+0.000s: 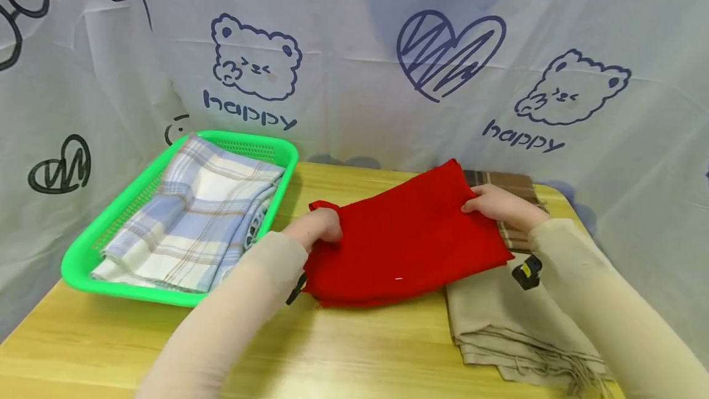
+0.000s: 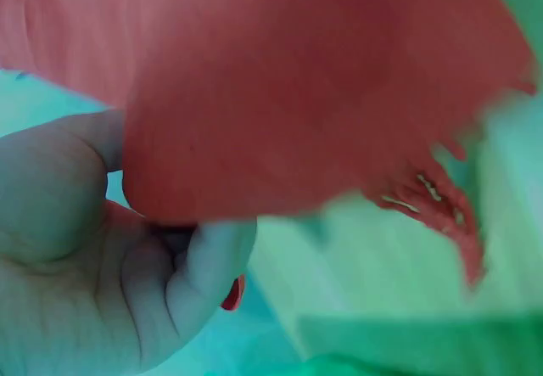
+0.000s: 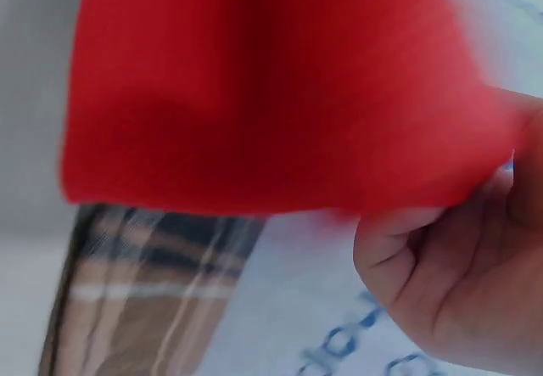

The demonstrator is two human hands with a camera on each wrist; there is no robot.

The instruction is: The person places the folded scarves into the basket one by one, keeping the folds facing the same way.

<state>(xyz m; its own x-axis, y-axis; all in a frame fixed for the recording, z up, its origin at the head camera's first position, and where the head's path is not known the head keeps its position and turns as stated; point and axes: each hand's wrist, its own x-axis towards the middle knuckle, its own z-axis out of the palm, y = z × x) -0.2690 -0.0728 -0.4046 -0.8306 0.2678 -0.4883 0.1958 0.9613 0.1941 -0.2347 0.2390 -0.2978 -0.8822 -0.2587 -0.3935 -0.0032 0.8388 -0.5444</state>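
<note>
A folded red scarf (image 1: pixel 404 233) is stretched between both hands above the table, and fringe hangs from one edge in the left wrist view. My left hand (image 1: pixel 318 229) grips its left side; the thumb and curled fingers close on the scarf's edge (image 2: pixel 280 138) in the left wrist view. At the opposite side, my right hand (image 1: pixel 498 204) pinches the scarf's right edge. In the right wrist view the red cloth (image 3: pixel 254 96) is partly blurred, with the right hand's fingers (image 3: pixel 394 249) curled beneath it.
A green plastic basket (image 1: pixel 135 295) on the left holds a folded blue-and-white plaid scarf (image 1: pixel 194 214). On the table's (image 1: pixel 332 350) right side lie a folded beige scarf (image 1: pixel 498 313) with fringe and a brown plaid scarf (image 1: pixel 506 183). A printed white curtain (image 1: pixel 343 79) hangs behind.
</note>
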